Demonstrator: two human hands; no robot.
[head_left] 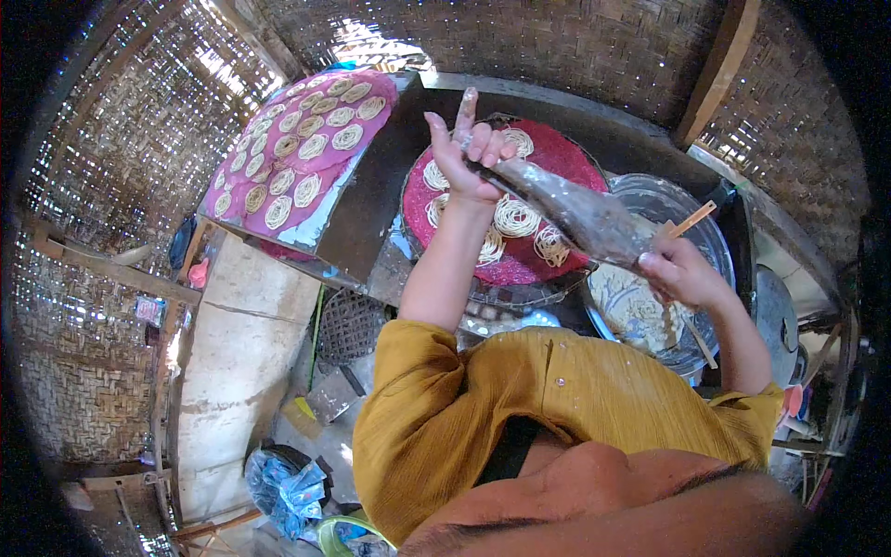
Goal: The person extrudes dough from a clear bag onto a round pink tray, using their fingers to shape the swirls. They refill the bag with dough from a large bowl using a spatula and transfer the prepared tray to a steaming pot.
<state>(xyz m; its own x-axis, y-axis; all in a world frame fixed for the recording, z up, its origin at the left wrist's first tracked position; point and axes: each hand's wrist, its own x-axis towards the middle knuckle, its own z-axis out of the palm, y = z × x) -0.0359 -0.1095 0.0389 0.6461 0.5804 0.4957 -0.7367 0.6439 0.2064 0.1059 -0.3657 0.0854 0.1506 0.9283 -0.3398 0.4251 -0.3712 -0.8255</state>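
Both my hands hold a long, grey-brown thing, smeared with pale batter, that looks like a piping bag. It slants down to the right. My right hand grips its lower end above a basin of pale batter. At its upper end is my left hand, with thumb and index finger stretched out and the other fingers curled against it. Beneath it lies a round tray with a magenta surface, bearing several pale coils of thin strands.
Left of the tray, a raised surface under a magenta sheet bears many more coils. A wooden stick leans in the basin. Woven walls surround the work area. Blue plastic bags lie low on the left.
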